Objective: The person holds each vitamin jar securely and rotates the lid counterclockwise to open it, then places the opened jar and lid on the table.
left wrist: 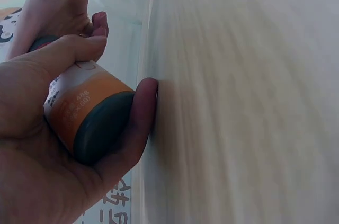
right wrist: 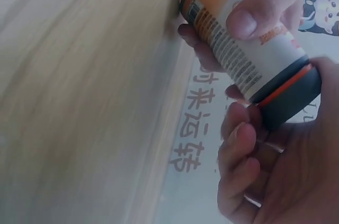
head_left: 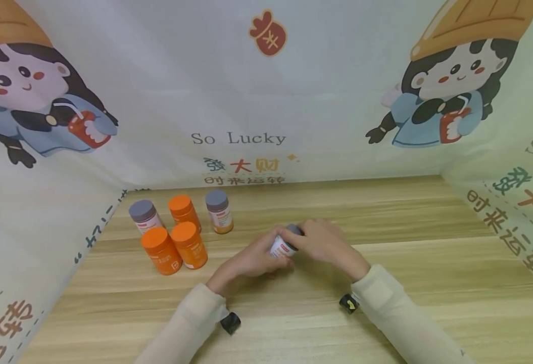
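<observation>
A small supplement bottle with a white and orange label is held tilted between both hands, over the middle of the table. My left hand grips its body, thumb across the label and fingers curled below, near the dark base. The right hand holds the dark grey cap between thumb and curled fingers. An orange ring shows at the cap's lower edge in the right wrist view.
Left of the hands stand several bottles: orange ones and grey-capped ones, all upright. Printed cloth walls enclose the wood-grain table at the back and sides. Each wrist wears a black band.
</observation>
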